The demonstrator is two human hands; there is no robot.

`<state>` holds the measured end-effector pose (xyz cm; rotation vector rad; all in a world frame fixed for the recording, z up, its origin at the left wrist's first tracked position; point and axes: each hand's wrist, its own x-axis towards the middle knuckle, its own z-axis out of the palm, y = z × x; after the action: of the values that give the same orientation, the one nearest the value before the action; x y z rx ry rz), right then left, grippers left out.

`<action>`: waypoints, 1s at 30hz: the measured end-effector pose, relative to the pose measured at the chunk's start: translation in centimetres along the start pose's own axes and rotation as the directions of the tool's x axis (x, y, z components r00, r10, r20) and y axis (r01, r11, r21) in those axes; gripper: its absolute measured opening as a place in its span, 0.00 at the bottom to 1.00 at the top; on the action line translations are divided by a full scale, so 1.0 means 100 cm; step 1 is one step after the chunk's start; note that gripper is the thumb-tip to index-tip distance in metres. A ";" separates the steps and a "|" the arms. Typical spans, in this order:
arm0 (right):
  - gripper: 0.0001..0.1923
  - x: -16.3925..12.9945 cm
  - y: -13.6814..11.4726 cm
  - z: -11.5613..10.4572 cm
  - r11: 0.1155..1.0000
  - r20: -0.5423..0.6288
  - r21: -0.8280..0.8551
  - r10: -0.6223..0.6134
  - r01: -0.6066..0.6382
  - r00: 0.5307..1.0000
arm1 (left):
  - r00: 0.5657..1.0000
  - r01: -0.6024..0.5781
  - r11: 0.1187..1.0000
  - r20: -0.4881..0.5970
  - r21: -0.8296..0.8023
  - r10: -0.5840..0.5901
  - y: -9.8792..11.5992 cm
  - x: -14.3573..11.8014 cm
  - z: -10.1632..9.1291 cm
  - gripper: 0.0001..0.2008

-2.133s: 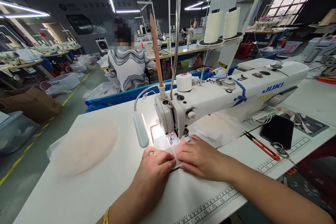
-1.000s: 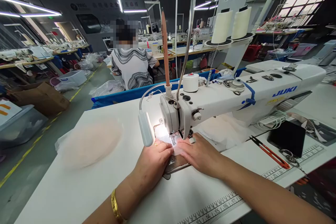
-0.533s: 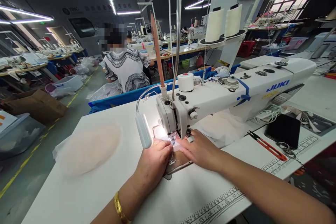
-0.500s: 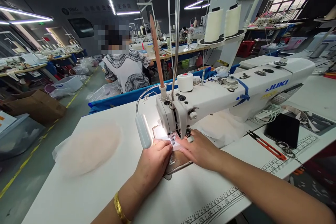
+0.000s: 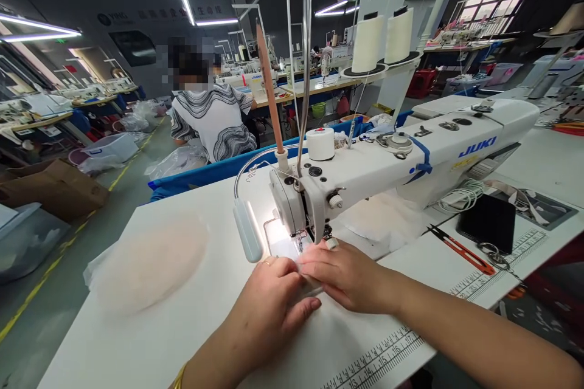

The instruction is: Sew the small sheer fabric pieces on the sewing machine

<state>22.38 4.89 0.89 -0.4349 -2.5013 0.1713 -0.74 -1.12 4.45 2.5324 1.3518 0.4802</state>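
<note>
On the far left the white bench (image 5: 150, 340) ends at a slanting edge, with grey floor below it. A soft pile of pale pink cloth (image 5: 148, 261) lies on the left part of the bench, well apart from the hands, with bare bench in between. The left hand (image 5: 269, 304) lies flat with its fingers bent down, pressing on a small white piece of cloth (image 5: 306, 282). The right hand (image 5: 349, 273) touches it from the other side, fingers flat on the same piece. The piece sits between the two hands, just in front of the needle of the white sewing machine (image 5: 387, 164). To the right lie red snips (image 5: 460, 250) and a black phone (image 5: 486, 223), near the front edge of the bench with its printed ruler (image 5: 387, 346).
</note>
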 end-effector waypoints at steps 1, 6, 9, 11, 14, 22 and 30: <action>0.14 0.000 0.000 0.000 1.000 0.048 -0.013 0.027 -0.027 0.998 | 1.000 0.001 0.999 0.010 -0.051 0.000 -0.001 -0.001 0.001 0.11; 0.06 -0.001 0.002 -0.004 0.983 0.200 -0.148 0.134 -0.105 0.971 | 0.995 -0.027 1.000 -0.100 0.005 0.028 -0.012 0.002 0.014 0.18; 0.07 -0.002 0.001 -0.006 0.983 0.224 -0.147 0.143 -0.112 0.964 | 0.973 -0.106 0.988 -0.195 0.108 0.126 -0.014 0.004 0.022 0.18; 0.08 -0.002 0.000 -0.007 0.982 0.231 -0.142 0.155 -0.124 0.961 | 0.955 -0.154 0.983 -0.242 0.097 0.173 -0.012 0.003 0.026 0.16; 0.07 -0.003 -0.002 -0.006 0.980 0.223 -0.146 0.168 -0.138 0.960 | 0.952 -0.179 0.983 -0.248 0.035 0.182 -0.008 0.001 0.028 0.12; 0.09 -0.002 -0.002 -0.005 0.978 0.207 -0.143 0.179 -0.151 0.962 | 0.950 -0.160 0.984 -0.258 0.080 0.175 -0.009 0.002 0.027 0.15; 0.17 0.001 0.000 -0.005 0.966 0.222 -0.175 0.225 -0.189 0.949 | 0.948 -0.142 0.979 -0.263 0.146 0.176 -0.016 0.010 0.022 0.16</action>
<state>22.64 4.94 1.35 -0.7845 -2.7129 0.1217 -0.59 0.46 2.06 2.7742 1.3059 0.8321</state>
